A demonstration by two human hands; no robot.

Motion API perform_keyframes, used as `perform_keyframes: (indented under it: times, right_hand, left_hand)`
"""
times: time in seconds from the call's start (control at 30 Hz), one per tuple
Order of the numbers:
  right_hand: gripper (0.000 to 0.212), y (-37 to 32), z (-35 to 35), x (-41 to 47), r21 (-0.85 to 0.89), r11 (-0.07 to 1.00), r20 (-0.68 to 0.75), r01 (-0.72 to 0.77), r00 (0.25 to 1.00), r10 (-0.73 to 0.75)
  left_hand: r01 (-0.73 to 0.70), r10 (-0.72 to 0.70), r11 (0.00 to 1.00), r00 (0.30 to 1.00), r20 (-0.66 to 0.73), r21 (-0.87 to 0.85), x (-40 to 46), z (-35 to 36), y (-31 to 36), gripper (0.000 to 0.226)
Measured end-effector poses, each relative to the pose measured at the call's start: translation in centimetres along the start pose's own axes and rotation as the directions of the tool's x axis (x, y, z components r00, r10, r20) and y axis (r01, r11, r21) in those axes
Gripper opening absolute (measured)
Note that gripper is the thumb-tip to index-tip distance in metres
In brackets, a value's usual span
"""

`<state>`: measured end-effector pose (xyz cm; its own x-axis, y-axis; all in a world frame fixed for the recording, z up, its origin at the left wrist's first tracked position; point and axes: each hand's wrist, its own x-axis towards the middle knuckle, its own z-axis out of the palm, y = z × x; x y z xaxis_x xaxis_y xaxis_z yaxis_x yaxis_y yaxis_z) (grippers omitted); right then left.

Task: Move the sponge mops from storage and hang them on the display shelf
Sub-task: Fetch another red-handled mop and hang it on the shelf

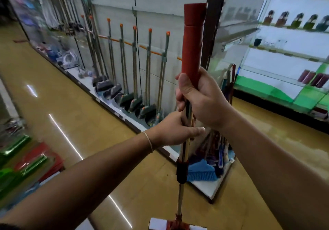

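Observation:
I hold one sponge mop [193, 39] upright in front of me; it has a red grip on top, a metal pole and a white sponge head with a red bracket near the floor at the bottom edge. My right hand [199, 98] is wrapped around the base of the red grip. Just below it, my left hand [175, 129] grips the metal pole. The display shelf [156, 33] stands behind, a white panel wall with an orange rail, where several brooms and dustpans with orange-tipped handles hang in a row.
A low white base ledge [124, 115] runs under the display. Blue brooms [203, 172] and other brushes stand in a rack at its near end. Glass shelves with bottles [293, 23] are at the right. Green and red packaged goods [26, 160] lie at the left. Glossy tan floor between.

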<state>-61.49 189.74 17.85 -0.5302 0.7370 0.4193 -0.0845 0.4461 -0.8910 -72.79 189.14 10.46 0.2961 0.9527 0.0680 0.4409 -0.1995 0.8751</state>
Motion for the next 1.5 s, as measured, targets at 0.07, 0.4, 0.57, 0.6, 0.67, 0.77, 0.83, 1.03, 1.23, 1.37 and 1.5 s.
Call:
perform_keyframes:
  times: [0.07, 0.4, 0.57, 0.6, 0.67, 0.77, 0.83, 1.03, 1.23, 1.37, 1.5]
  right_hand:
    - [0.029, 0.9, 0.7, 2.9, 0.022, 1.0, 0.011, 0.004, 1.0, -0.004]
    - [0.019, 5.7, 3.0, 15.4, 0.086, 0.994, 0.065, 0.067, 0.995, -0.073]
    - [0.025, 10.2, 3.1, 22.0, 0.151, 0.987, 0.117, 0.059, 0.99, -0.078]
    - [0.024, 11.2, 3.2, 23.4, 0.167, 0.984, 0.14, 0.055, 0.987, -0.079]
    - [0.022, 12.8, 3.2, 26.4, 0.198, 0.979, 0.187, 0.048, 0.979, -0.085]
    - [0.021, 14.6, 3.4, 30.9, 0.224, 0.974, 0.255, 0.042, 0.962, -0.1]
    - [0.022, 15.3, 3.4, 33.9, 0.243, 0.969, 0.295, 0.045, 0.948, -0.118]
    - [0.02, 16.9, 4.5, 40.9, 0.322, 0.946, 0.408, 0.034, 0.897, -0.171]
    - [0.027, 19.1, 7.4, 46.6, 0.335, 0.942, 0.456, 0.036, 0.868, -0.195]
    - [0.031, 21.0, 10.1, 50.3, 0.329, 0.944, 0.48, 0.035, 0.854, -0.199]
    - [0.033, 23.2, 13.0, 54.7, 0.316, 0.948, 0.471, 0.022, 0.864, -0.177]
  left_hand:
    - [-0.002, 0.002, 1.0, 1.0, -0.003, 0.006, 1.5, -2.6, -1.2, 0.035]
    - [0.046, -0.048, 0.999, 0.991, -0.128, -0.018, 7.9, -12.8, -7.0, 0.032]
    - [0.1, -0.12, 0.988, 0.976, -0.183, -0.118, 11.7, -16.8, -10.4, 0.026]
    - [0.106, -0.13, 0.986, 0.973, -0.193, -0.127, 12.6, -17.6, -11.1, 0.024]
    - [0.116, -0.142, 0.986, 0.964, -0.226, -0.122, 14.3, -19.5, -12.5, 0.023]
    - [0.147, -0.169, 0.984, 0.951, -0.26, -0.104, 16.7, -22.5, -13.7, 0.024]
    - [0.171, -0.19, 0.981, 0.939, -0.287, -0.091, 18.0, -24.5, -14.3, 0.025]
    - [0.196, -0.22, 0.975, 0.895, -0.389, -0.102, 20.9, -29.8, -15.9, 0.025]
    - [0.229, -0.253, 0.967, 0.839, -0.481, -0.109, 22.3, -34.7, -19.1, 0.027]
    - [0.244, -0.254, 0.966, 0.819, -0.515, -0.088, 22.9, -38.5, -22.2, 0.027]
    - [0.24, -0.249, 0.967, 0.825, -0.507, -0.085, 24.1, -43.0, -25.5, 0.026]
